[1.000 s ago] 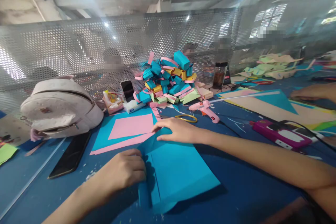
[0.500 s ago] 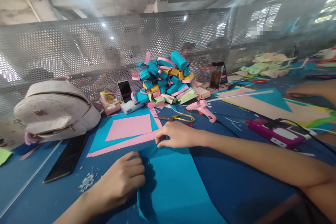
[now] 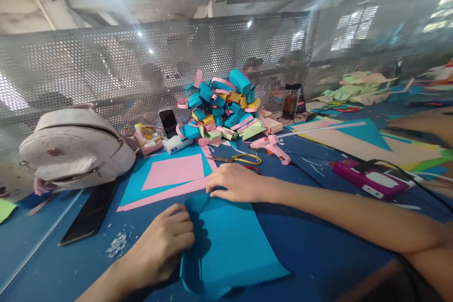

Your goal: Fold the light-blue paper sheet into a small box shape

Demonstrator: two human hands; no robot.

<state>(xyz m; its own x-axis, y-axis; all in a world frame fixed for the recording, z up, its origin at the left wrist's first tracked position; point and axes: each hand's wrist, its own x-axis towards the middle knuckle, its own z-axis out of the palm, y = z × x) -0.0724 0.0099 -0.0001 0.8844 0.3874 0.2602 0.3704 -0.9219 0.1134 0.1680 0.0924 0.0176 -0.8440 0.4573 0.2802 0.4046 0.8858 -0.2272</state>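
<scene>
A sheet of blue paper (image 3: 233,245) lies on the dark blue table, its left side bent upward along a fold. My left hand (image 3: 166,240) is closed on that raised left edge, fingers curled around it. At the sheet's far left corner, my right hand (image 3: 237,183) pinches the paper between thumb and fingers. Just beyond the right hand lie scissors with yellow handles (image 3: 247,158). A pink glue gun (image 3: 272,147) rests farther right. Left of the sheet, a pink paper rectangle (image 3: 173,172) lies on another blue sheet.
A heap of folded paper pieces (image 3: 222,108) stands at the back by a perforated metal screen (image 3: 106,61). On the left are a white backpack (image 3: 78,146) and a black phone (image 3: 88,214). A magenta power strip (image 3: 368,179) sits right, near another person's hand (image 3: 421,125).
The blue sheet's near edge has come up into view and the sheet has shifted slightly left. My right hand has moved slightly left; my left hand stays nearly in place.
</scene>
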